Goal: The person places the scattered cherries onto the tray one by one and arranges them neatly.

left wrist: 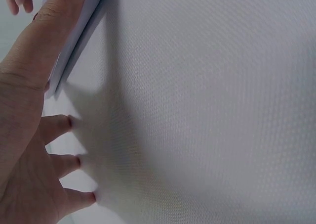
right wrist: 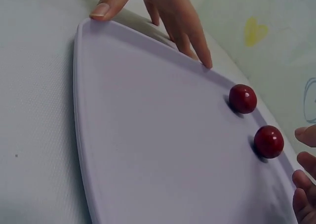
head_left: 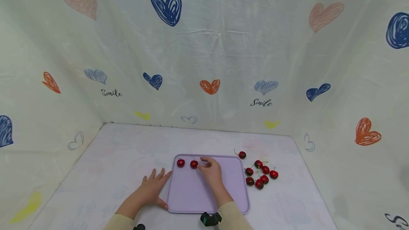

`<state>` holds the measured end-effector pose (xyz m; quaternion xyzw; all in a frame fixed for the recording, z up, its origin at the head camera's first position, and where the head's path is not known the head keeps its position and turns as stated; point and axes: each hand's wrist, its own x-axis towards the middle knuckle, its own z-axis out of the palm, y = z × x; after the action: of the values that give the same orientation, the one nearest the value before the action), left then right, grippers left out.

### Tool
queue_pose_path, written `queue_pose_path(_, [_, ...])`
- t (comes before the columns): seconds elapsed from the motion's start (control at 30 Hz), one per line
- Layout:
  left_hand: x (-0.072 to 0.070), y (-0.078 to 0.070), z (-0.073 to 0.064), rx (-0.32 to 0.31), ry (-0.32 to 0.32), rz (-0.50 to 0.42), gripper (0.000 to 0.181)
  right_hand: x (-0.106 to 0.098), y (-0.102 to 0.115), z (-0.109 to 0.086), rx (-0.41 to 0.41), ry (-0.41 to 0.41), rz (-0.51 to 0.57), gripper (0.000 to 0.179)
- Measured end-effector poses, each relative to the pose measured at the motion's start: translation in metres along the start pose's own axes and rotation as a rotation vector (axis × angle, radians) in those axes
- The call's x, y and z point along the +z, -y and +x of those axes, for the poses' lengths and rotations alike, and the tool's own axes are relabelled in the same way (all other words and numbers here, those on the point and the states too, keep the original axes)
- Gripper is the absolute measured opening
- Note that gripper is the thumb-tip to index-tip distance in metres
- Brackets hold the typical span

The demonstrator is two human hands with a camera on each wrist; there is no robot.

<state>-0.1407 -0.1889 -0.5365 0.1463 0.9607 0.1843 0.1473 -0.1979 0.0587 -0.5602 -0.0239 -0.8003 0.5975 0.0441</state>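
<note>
A lilac tray [head_left: 191,194] lies on the table with two dark red cherries near its far left corner. The left cherry [head_left: 180,163] sits by that corner; the second cherry [head_left: 194,164] is a little to its right. My right hand [head_left: 212,174] hovers over the tray just right of the second cherry. In the right wrist view its fingers [right wrist: 307,170] stand apart from the cherry, with a small gap. My left hand [head_left: 150,190] is spread at the tray's left side, its thumb and index finger at the tray's edge. Its other fingertips press on the tablecloth.
A loose group of cherries [head_left: 264,179] with stems lies on the table to the right of the tray. One more cherry [head_left: 242,155] sits behind them, near the tray's far right corner. A pale curtain [head_left: 217,52] with printed hearts surrounds the table's back and sides.
</note>
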Motion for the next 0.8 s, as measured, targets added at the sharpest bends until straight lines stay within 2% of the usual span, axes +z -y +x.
queue_pose_path(0.37, [-0.001, -0.001, 0.0, -0.001, 0.01, -0.004, 0.122, -0.04, 0.006, -0.014, 0.008, -0.035, 0.046, 0.031])
queue_pose_path(0.57, [-0.001, -0.001, 0.0, -0.004, 0.021, -0.006, 0.121, -0.063, 0.006, -0.022, 0.015, -0.09, 0.004, 0.033])
queue_pose_path(0.8, [0.002, 0.001, 0.003, -0.016, 0.03, 0.001, 0.121, -0.091, -0.008, -0.032, 0.046, -0.151, -0.054, 0.03])
